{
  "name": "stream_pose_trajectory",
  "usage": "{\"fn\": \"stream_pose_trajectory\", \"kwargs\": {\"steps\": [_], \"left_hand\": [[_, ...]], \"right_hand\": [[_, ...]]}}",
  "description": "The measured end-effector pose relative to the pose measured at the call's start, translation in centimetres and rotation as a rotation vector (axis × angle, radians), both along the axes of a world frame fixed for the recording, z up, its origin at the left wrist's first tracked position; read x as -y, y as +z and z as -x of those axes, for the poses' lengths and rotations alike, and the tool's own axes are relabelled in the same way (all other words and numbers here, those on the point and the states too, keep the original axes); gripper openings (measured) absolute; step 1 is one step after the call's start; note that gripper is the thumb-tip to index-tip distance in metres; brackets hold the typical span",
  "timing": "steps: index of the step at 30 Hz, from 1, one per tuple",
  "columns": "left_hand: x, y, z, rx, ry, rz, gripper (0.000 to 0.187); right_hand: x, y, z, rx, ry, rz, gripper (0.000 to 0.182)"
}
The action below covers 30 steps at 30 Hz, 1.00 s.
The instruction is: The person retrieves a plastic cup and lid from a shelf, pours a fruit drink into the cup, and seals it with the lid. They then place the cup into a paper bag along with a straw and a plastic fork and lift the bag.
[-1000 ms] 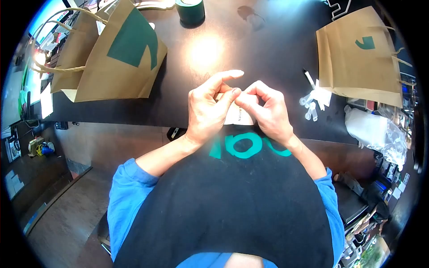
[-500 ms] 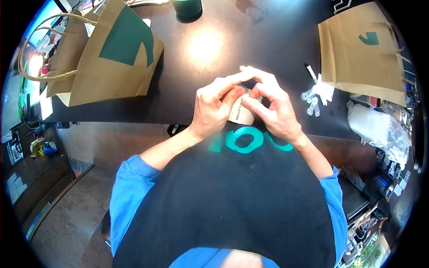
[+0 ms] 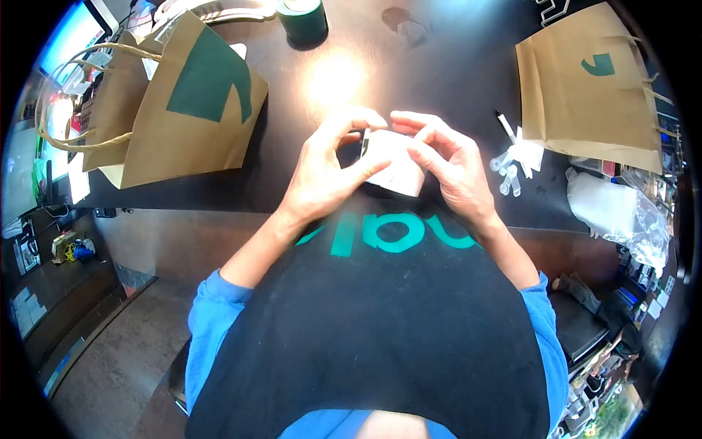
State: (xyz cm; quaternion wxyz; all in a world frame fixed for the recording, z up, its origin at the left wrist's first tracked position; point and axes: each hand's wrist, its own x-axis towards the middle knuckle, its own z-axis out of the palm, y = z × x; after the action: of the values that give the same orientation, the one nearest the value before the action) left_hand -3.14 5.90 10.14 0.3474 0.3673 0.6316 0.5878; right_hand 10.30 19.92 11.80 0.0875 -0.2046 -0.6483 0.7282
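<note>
Between my two hands, just over the dark table's near edge, is a small white paper-like item [image 3: 399, 167], tilted, with a dark strip at its upper left edge. My left hand [image 3: 326, 164] grips it from the left, its thumb on the front face and its index finger at the top edge. On the right side my right hand [image 3: 455, 162] has its fingers curled and its thumb at the item's upper right edge. What lies behind the white item is hidden.
A brown paper bag [image 3: 197, 110] with rope handles stands at the left, another bag [image 3: 585, 91] at the right. A white marker [image 3: 505, 126] and small clear plastic pieces [image 3: 510, 175] lie beside the right bag. A green roll [image 3: 302, 23] is at the back of the table [image 3: 461, 80].
My left hand has moved left and opened wider, and the item now shows a blank white face instead of the printed one. My right hand's fingers have parted from the left hand's.
</note>
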Motion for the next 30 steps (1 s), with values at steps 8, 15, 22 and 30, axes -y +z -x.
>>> {"fn": "stream_pose_trajectory", "kwargs": {"steps": [8, 15, 22, 30], "left_hand": [[-5.9, -3.0, -1.2, -0.59, 0.276, -0.34, 0.075], [-16.0, -3.6, 5.3, -0.152, 0.301, 0.134, 0.051], [-21.1, -5.5, 8.0, -0.176, 0.49, -0.136, 0.059], [-27.1, -6.0, 9.3, -0.2, 0.561, -0.258, 0.069]], "right_hand": [[-0.4, 1.0, 2.5, -0.271, -0.162, -1.066, 0.013], [-5.1, 2.6, 2.8, -0.231, -0.494, -0.932, 0.039], [-9.3, 1.2, 2.1, -0.008, -0.574, -0.843, 0.033], [-9.5, 0.0, 2.6, 0.015, -0.612, -0.521, 0.028]]}}
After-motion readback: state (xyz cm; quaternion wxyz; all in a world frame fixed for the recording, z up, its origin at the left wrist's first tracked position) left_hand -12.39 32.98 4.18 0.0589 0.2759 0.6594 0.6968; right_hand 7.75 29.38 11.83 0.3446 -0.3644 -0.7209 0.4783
